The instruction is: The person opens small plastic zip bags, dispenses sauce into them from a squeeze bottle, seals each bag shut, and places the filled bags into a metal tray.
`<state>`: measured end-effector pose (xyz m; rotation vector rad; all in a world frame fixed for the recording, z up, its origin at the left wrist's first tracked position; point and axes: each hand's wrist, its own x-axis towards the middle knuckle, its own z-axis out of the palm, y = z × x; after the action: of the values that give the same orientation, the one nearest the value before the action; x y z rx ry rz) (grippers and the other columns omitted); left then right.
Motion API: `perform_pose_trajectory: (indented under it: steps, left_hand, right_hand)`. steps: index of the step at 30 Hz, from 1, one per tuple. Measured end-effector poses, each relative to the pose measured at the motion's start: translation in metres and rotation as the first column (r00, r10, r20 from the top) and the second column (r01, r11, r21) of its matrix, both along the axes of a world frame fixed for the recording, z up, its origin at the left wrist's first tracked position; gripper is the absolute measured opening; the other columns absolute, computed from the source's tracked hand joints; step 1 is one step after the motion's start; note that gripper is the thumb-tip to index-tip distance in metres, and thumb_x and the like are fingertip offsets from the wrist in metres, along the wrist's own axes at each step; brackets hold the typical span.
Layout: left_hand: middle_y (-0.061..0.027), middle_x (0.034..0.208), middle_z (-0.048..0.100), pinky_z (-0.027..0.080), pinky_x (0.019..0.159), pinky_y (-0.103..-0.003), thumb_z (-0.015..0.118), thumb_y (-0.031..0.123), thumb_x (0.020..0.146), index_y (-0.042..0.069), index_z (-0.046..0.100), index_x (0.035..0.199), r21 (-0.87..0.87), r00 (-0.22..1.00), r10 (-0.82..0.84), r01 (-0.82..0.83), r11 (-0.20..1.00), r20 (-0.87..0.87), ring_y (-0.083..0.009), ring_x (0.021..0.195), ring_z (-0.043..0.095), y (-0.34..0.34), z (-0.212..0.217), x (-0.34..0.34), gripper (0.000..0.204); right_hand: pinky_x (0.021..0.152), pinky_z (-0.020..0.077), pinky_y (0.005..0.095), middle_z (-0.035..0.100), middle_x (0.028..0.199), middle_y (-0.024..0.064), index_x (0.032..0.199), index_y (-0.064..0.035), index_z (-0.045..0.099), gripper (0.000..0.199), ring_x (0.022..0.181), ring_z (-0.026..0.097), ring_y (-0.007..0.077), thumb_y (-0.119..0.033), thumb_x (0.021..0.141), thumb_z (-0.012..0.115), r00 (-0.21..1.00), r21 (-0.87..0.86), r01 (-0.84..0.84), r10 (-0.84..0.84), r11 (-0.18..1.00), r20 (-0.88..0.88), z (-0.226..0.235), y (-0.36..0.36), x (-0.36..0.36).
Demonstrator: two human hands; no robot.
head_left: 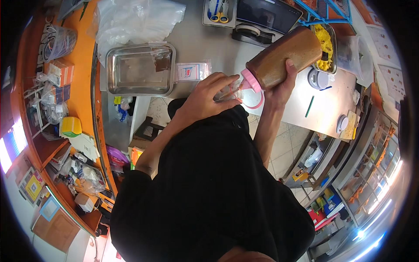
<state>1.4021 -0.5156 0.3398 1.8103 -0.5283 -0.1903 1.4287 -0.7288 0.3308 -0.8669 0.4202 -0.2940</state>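
My right hand (283,85) is wrapped around a large squeeze bottle (283,56) filled with brown sauce. The bottle is tilted, its pink cap (252,81) and nozzle pointing down toward my left hand (203,96). Between the fingers and thumb of that hand is a small clear plastic bag (227,92), its mouth at the nozzle; whether sauce is inside cannot be made out. A pink ring-shaped cord or lid edge (256,104) shows below the cap. Left of my hands, a metal tray (128,70) holds a small packet of brown sauce (162,60).
A zip bag with a printed label (190,72) lies beside the tray, clear plastic bags (135,24) behind it. Farther back are scissors (219,17) in a tray, a tape dispenser (253,36) and a screen (270,13). Yellow food (323,43) and a green pen (309,106) are right.
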Motion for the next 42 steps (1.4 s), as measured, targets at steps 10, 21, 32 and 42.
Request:
perform_pose_trajectory:
  steps: [10, 21, 32, 42]
  left_hand:
    - [-0.0126, 0.104, 0.061, 0.052, 0.076, -0.036, 0.084, 0.02, 0.075, 0.006, 0.061, 0.131, -0.103, 0.998, -0.045, 0.049, 0.993, 0.045, -0.0276, 0.087, 0.061, -0.001, -0.01, -0.002, 0.063]
    - [-0.0117, 0.102, 0.06, 0.051, 0.071, -0.035, 0.084, 0.019, 0.076, 0.005, 0.062, 0.13, -0.12, 0.996, -0.024, 0.034, 0.992, 0.088, -0.0252, 0.082, 0.06, -0.001, -0.008, -0.003, 0.06]
    - [-0.0121, 0.1, 0.06, 0.051, 0.074, -0.034, 0.083, 0.023, 0.078, 0.004, 0.061, 0.13, -0.11, 0.999, -0.032, 0.036, 0.993, 0.032, -0.0252, 0.084, 0.06, 0.0, -0.006, -0.005, 0.06]
    - [-0.0078, 0.1, 0.062, 0.047, 0.061, -0.028, 0.083, 0.018, 0.079, 0.002, 0.061, 0.13, -0.159, 0.999, -0.025, 0.03, 0.987, 0.034, -0.0141, 0.068, 0.055, -0.001, -0.012, -0.003, 0.058]
  right_hand:
    - [0.096, 0.0527, 0.0418, 0.061, 0.118, 0.0147, 0.134, 0.0003, 0.045, 0.053, 0.108, 0.062, 0.0259, -0.027, 0.092, 0.063, 0.995, -0.091, 0.088, -0.084, 0.992, 0.047, 0.024, -0.004, -0.006]
    - [0.095, 0.053, 0.0417, 0.061, 0.116, 0.0135, 0.133, 0.0, 0.046, 0.052, 0.107, 0.062, 0.0248, -0.027, 0.091, 0.063, 0.994, -0.094, 0.104, -0.1, 0.99, 0.05, 0.027, 0.0, -0.009]
    - [0.095, 0.0525, 0.0418, 0.06, 0.117, 0.0126, 0.133, -0.0008, 0.045, 0.052, 0.107, 0.061, 0.0248, -0.029, 0.092, 0.062, 0.994, -0.135, 0.11, -0.107, 0.985, 0.033, 0.028, 0.005, -0.007]
    - [0.095, 0.0519, 0.0422, 0.059, 0.12, 0.0128, 0.135, -0.0031, 0.044, 0.055, 0.11, 0.06, 0.0262, -0.033, 0.093, 0.062, 0.995, -0.123, 0.098, -0.097, 0.988, 0.008, 0.027, 0.007, -0.005]
